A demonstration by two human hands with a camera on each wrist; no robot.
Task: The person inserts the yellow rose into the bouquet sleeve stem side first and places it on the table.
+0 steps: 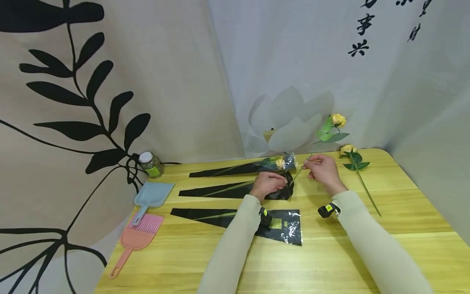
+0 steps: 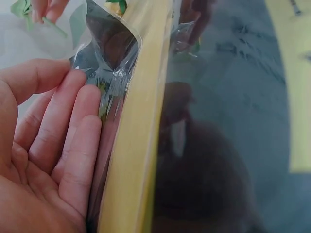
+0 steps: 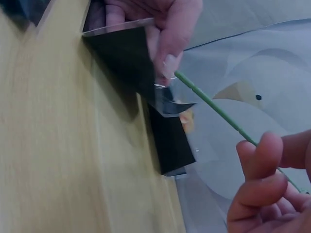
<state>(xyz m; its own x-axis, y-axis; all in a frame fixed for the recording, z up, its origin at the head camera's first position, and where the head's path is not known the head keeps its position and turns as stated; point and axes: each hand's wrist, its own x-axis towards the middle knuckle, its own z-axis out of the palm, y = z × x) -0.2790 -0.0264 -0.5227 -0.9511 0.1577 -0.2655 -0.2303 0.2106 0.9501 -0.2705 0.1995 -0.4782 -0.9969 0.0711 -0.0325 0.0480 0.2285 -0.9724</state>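
Note:
My right hand (image 1: pixel 324 171) pinches the green stem (image 3: pixel 209 99) of a yellow rose (image 1: pixel 338 120), its bloom up near the backdrop. The stem's lower end slants down close to the mouth of the middle black flower sleeve (image 1: pixel 277 193). With thumb and fingertips, my left hand (image 1: pixel 269 184) pinches this sleeve's edge, holding the mouth apart; in the left wrist view the clear film (image 2: pixel 114 43) stands raised. Behind lies a sleeve (image 1: pixel 249 167) with a yellow rose inside. Nearer me is a flat sleeve (image 1: pixel 290 226), partly hidden by my left forearm.
Another yellow rose (image 1: pixel 354 157) lies at the table's right. On the left are a lidded jar (image 1: pixel 151 165), a blue dustpan (image 1: pixel 155 194) and a pink dustpan (image 1: pixel 137 237) with a comb-like edge. A fabric backdrop (image 1: pixel 183 81) hangs behind the wooden table (image 1: pixel 293 269).

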